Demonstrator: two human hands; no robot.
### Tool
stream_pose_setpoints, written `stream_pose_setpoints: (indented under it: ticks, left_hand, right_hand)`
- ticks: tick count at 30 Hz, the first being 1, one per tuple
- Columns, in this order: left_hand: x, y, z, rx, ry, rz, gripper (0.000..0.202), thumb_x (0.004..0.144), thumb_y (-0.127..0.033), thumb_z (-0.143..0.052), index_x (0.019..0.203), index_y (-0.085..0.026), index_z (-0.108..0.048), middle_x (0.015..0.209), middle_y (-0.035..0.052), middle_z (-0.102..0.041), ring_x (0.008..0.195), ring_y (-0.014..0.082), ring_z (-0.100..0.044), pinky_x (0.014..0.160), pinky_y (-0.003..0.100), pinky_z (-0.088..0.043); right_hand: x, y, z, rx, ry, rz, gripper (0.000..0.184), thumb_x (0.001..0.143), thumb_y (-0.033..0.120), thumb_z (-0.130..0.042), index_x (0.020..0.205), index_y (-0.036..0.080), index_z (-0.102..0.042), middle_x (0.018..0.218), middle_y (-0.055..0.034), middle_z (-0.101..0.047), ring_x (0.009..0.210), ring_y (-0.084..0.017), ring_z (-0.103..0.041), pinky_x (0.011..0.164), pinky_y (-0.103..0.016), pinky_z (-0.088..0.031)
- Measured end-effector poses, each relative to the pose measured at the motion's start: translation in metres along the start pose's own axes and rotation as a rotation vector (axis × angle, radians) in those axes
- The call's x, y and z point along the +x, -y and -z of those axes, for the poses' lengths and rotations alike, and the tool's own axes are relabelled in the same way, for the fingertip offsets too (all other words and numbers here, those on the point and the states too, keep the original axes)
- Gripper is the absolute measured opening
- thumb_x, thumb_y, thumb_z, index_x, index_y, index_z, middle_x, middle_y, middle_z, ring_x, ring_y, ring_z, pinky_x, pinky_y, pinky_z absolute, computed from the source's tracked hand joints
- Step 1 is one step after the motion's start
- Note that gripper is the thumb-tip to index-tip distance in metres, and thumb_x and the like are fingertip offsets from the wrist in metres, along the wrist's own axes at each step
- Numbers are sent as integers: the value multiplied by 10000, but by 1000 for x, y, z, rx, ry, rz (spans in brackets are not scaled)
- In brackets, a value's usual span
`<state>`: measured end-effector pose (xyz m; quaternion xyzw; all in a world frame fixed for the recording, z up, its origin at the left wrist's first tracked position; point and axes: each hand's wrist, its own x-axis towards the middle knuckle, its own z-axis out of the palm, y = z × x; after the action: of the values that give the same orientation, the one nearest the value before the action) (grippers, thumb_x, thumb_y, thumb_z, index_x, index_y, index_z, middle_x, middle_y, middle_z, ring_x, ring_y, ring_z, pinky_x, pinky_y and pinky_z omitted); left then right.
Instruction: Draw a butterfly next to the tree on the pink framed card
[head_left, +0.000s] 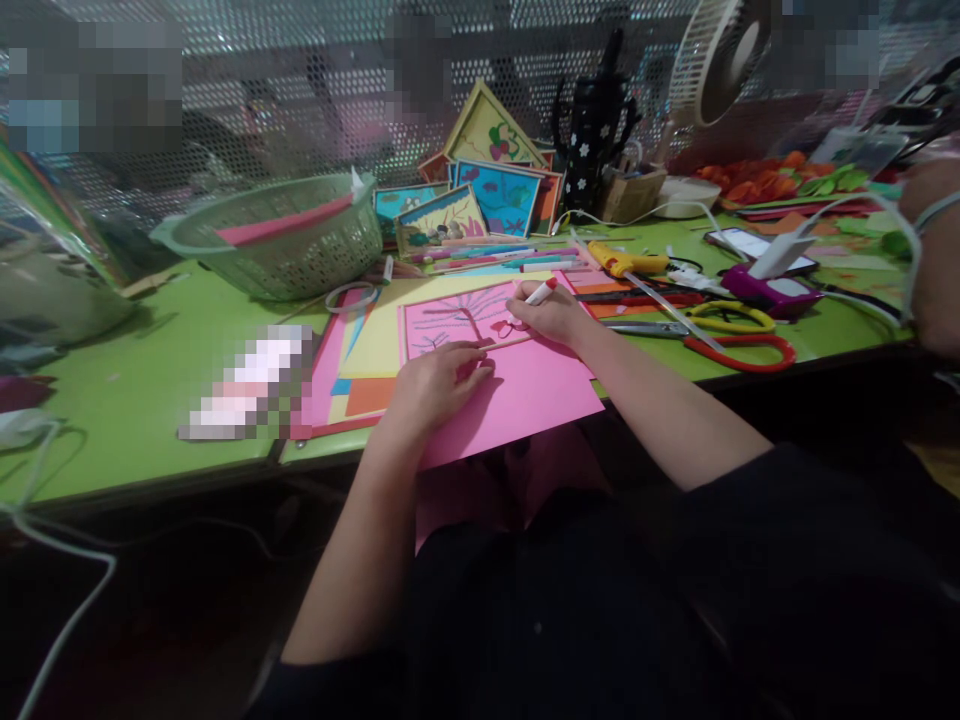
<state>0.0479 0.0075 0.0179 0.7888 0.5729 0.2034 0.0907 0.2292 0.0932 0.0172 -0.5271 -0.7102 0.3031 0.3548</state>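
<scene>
A white marker with a red cap end (pixel 541 292) is gripped in my right hand (pixel 551 315), its tip down near a small red outline (pixel 504 328) on the framed pink picture (pixel 435 322). That picture carries dark branching lines like a tree. My left hand (pixel 439 380) lies at the picture's lower edge, fingers stretched out and apart, on the pink sheet (pixel 517 395) beneath. More coloured sheets, yellow (pixel 394 297) and orange (pixel 367 397), lie under and left of the picture.
Behind stand a green basket (pixel 300 240), several small framed pictures (pixel 499 195), loose markers (pixel 502 258) and a black flask (pixel 596 130). To the right are a yellow glue gun (pixel 622 262), scissors with red and yellow handles (pixel 739 350), a purple power socket (pixel 772 292) and a fan (pixel 720 60).
</scene>
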Motion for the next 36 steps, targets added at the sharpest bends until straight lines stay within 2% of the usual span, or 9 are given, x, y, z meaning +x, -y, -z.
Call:
stream_pose_setpoints:
  ticks: [36]
  left_hand:
    - [1,-1,0,8,8,6,254,902,-328,-571,1083,-250,-730,1239,35,-675,1107,244,-641,908,359,-508]
  right_hand:
    - [-1,1,0,-11,5,-9,162,787,277,-545,649,207,-497,590,24,-550,624,-146,-541,563,-263,-376]
